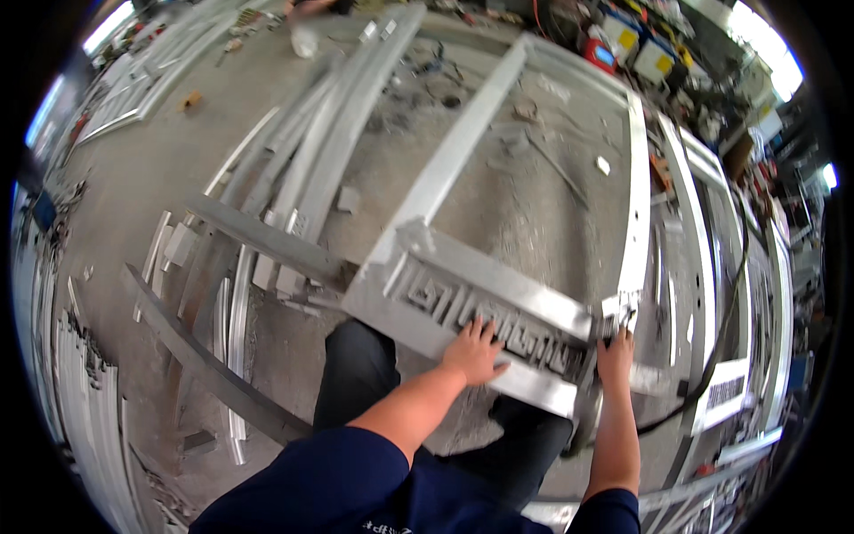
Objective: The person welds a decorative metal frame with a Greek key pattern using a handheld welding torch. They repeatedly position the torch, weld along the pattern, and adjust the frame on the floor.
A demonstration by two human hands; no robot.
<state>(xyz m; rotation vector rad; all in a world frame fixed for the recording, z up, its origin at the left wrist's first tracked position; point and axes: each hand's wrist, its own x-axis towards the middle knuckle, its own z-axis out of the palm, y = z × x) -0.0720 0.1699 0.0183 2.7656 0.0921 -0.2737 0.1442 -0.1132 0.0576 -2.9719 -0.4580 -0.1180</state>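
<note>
On the patterned panel (445,303): left hand (473,353) lies palm down, fingers spread over the relief; its grip is slack, clasping nothing.
At the near-right corner: right hand (616,351) meets the metal frame (467,136), fingers pointing away from the body; I cannot tell whether its grip is closed on anything.
Forearms: left (414,409) slants rightward, right (616,436) runs nearly straight ahead.
Frame's near end: holds the panel crosswise, just before the dark-trousered knees (356,365).
Frame's inside: floor (498,240) shows between the rails, with a thin stick (556,169) and a white scrap (603,165).
Left edge: a dark bar (267,238) reaches the near-left corner; beyond, floor separates the silver bars (363,116) from the rail.
Right edge: a second frame (703,249) lies near, a black cable (709,378) curving across it.
</note>
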